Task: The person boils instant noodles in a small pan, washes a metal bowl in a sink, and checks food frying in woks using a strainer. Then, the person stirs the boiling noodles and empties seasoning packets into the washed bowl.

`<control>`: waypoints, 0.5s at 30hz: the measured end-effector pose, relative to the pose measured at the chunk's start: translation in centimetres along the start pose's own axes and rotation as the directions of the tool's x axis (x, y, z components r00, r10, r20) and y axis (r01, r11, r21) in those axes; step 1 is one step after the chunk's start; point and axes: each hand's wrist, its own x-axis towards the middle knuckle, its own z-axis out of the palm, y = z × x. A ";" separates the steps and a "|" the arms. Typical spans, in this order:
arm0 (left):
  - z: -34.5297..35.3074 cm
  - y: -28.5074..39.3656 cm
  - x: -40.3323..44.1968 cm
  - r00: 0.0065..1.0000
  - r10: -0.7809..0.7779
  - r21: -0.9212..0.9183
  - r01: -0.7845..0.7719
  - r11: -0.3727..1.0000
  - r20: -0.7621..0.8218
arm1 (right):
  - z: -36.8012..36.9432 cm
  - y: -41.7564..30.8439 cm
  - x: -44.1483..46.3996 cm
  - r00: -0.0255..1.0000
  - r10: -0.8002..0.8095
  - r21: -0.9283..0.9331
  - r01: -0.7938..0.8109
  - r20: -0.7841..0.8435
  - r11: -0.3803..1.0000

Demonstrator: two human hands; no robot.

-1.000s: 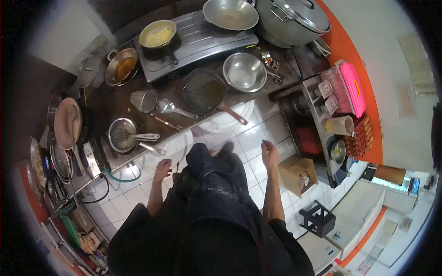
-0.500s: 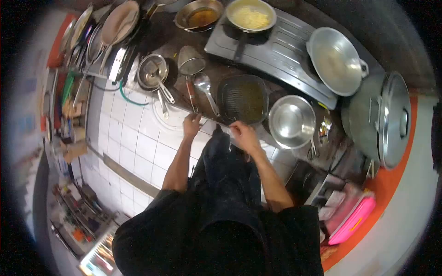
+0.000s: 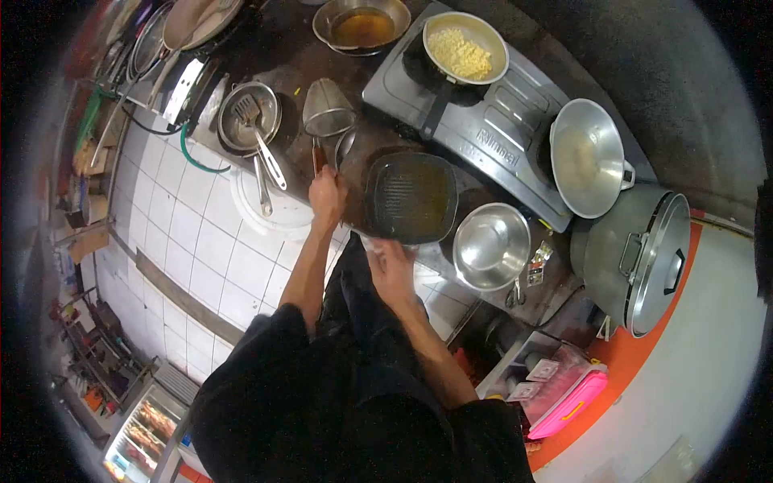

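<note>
My left hand (image 3: 327, 198) is closed at the counter's front edge, where a metal spoon (image 3: 345, 146) runs down into it. The spoon's handle is mostly hidden by the fingers. Close beside it lies a mesh strainer (image 3: 329, 109), its brown handle passing down to the same hand. My right hand (image 3: 392, 275) is at the counter edge just below the square black grill pan (image 3: 411, 198). Its fingers are bent and blurred, and I cannot make out whether they hold anything. The grill pan has an oily, ridged base.
A silver gas stove (image 3: 491, 133) carries a pan of yellow chopped food (image 3: 459, 55) and a deep aluminium pan (image 3: 588, 159). Around are a steel bowl (image 3: 493, 246), scissors (image 3: 516, 294), a large lidded pot (image 3: 628, 258), a pan with brown liquid (image 3: 361, 30) and a bowl with a slotted turner (image 3: 250, 117).
My left hand has moved up to the strainer and spoon handles, and the spoon has turned. My right hand has shifted left and down. The whole view has tilted.
</note>
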 end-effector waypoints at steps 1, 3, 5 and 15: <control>-0.8 0.0 -0.6 1.000 0.000 -0.002 0.000 1.000 0.005 | 0.0 -1.7 1.2 0.991 -0.030 -0.134 0.013 -0.127 0.991; -3.9 2.1 -1.8 0.996 -0.065 -0.352 0.085 0.932 0.068 | 3.1 -0.5 3.8 0.951 -0.142 -0.161 0.100 -0.273 0.982; -4.7 3.4 -3.0 0.973 -0.093 -0.669 0.212 0.712 0.209 | 2.1 -3.2 5.7 0.989 0.043 0.057 -0.036 -0.143 0.998; -6.7 12.5 0.6 0.934 0.051 -0.772 0.262 0.579 0.354 | -16.3 -9.0 12.7 0.941 -0.026 -0.248 -0.062 -0.338 0.967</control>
